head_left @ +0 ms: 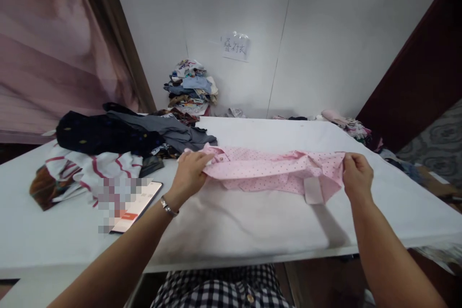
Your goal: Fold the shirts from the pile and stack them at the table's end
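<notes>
Hands (272, 175) gripping folded pink dotted shirt (267, 169)

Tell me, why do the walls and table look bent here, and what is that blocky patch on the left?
Head view: a wide lens bows the white table edge and tilts the walls; light is soft and even, with faint shadow under the pink shirt; a pixelated patch masks part of the phone and striped cloth; corners look smeared.

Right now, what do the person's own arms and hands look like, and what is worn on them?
Both forearms are bare, with no sleeves or gloves showing. The left hand has a thin silver bracelet or watch at the wrist. The right hand wears nothing visible.
</notes>
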Tool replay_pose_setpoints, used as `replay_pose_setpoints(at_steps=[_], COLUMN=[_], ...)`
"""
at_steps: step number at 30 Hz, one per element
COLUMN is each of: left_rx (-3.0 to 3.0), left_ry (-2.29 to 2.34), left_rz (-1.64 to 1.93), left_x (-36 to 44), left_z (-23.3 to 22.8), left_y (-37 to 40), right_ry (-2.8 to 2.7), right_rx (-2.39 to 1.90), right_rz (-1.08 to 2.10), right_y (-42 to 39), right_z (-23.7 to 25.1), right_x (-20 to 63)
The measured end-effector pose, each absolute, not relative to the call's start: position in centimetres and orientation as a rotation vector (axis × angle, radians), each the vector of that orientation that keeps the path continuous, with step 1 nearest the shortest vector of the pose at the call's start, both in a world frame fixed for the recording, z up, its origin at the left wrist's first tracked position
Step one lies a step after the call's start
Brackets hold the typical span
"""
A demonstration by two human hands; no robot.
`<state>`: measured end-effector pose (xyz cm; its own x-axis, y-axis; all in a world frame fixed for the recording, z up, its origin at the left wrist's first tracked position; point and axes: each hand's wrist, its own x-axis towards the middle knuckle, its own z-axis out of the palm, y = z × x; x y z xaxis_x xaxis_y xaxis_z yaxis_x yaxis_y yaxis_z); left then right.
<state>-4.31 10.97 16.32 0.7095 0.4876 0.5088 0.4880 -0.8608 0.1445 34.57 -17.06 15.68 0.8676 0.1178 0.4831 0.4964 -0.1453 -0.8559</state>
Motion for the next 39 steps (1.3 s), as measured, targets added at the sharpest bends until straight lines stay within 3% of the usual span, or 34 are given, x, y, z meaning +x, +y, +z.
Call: replay_pose_setpoints(at_steps=[4, 11, 16, 21, 24, 28, 33, 39], left_rx=[-3.012, -3.067, -3.556, -3.831, -3.837, -3.2, -3.02, -3.003], left_ry=[-0.727, -0.716, -0.51, -0.686, -0.948, -1.164, -0.985, -1.263], left_rz=[-0.586, -0.762, -0.085, 0.15, -0.178, -0.782, -0.572, -0.317], left_x=[-6.0, -8.6, -8.7, -9.4, -9.4, -7.9, -4.1, -1.4], left_z=[14.1, 13.9, 13.1, 15.5, 16.7, 15.6, 13.4, 14.8], left_y=[8.7, 4.7, 1.9, 2.6, 5.7, 11.3, 15.8, 18.2], right_ry=[-0.383, -0.331, -0.695, -0.957, -1.076, -1.307, -1.493, -1.371], right_rx=[-1.807, -1.539, -1.949, -2.062, -2.085, -2.171, -2.615, -2.806], right_rz=[-0.22, 0.206, 0.285, 0.313, 0.332, 0.315, 0.186, 0.165], right_y=[-18.7, -19.4, -17.6, -13.8, -10.6, -6.0, -2.5, -3.5], right_z=[12.6, 11.1, 11.0, 10.8, 11.3, 11.9, 11.2, 10.1], right_x=[34.2, 33.2, 32.2, 31.1, 30.5, 30.2, 32.1, 35.1])
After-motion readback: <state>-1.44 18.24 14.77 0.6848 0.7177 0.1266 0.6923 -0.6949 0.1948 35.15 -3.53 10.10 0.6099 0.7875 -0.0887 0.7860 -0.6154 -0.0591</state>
